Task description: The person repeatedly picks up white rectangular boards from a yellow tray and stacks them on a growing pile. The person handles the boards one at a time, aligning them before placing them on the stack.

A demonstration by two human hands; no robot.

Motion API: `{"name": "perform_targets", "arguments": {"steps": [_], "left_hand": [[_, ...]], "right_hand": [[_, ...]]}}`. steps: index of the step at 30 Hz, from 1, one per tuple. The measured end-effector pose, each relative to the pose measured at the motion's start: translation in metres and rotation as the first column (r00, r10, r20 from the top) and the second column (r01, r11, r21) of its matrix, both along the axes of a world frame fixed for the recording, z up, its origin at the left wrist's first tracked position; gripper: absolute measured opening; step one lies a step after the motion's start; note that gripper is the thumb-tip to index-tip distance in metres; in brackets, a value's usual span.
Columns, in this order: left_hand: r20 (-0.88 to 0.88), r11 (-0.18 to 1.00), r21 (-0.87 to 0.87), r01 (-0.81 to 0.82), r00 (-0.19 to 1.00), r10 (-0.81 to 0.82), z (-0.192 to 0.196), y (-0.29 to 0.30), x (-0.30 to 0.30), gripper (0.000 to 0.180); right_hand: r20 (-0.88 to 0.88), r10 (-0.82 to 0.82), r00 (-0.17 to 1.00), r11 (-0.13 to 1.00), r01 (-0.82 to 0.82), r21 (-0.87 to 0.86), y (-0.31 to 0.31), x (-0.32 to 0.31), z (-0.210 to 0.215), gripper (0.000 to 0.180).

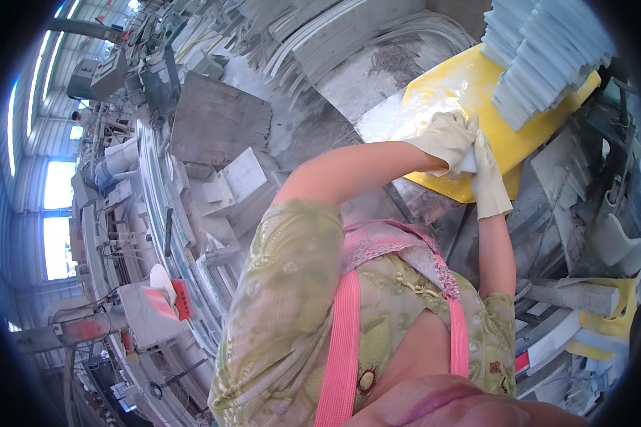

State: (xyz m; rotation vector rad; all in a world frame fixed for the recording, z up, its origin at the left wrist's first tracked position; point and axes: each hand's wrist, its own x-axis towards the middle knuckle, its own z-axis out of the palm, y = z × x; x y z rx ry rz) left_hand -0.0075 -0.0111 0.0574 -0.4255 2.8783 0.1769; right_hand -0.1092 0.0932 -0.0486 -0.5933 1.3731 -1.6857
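1 small white block (pixel 468 163) sat between the left hand (pixel 445 139) and the right hand (pixel 488 171), both in cream gloves, over the near part of a glossy yellow sheet (pixel 463 80). Both hands were pinching it, fingers curled in, pretty much side by side; couldn't tell exactly which fingertips bore on it, since the gloves hid that.

Roomwise, the sheet's near edge ran just below the left glove's cuff, and the right cuff hung out past it, so that side was tight. The bare yellow beyond the hands was the roomiest bit, running out to a wet grey work surface (pixel 372 122) on the left. Far right was boxed in by a tall stack of pale bluish strips (pixel 548 60) sitting on the sheet.

For writing, a red-and-white packet (pixel 184 299) over on the left had dark marks, way too small to read. A white oval disc (pixel 162 283) leaned by it.
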Motion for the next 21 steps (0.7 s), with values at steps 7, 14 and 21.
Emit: {"name": "perform_targets", "arguments": {"steps": [7,14,21], "left_hand": [[-0.154,0.994,0.109,-0.009,0.988,0.026,-0.014,-0.014,0.009,0.119],[-0.273,0.773,0.628,-0.092,0.904,0.329,-0.029,-0.097,0.061,0.127],[-0.238,0.762,0.601,-0.239,0.857,0.457,-0.018,-0.27,0.197,0.135]], "right_hand": [[-0.092,-0.213,0.973,0.977,0.212,-0.018,0.02,0.016,-0.013,0.061],[0.364,-0.481,0.797,0.861,0.509,0.022,0.008,0.099,0.021,0.065],[-0.203,-0.187,0.961,0.948,0.231,0.22,-0.188,0.217,0.013,0.057]]}}
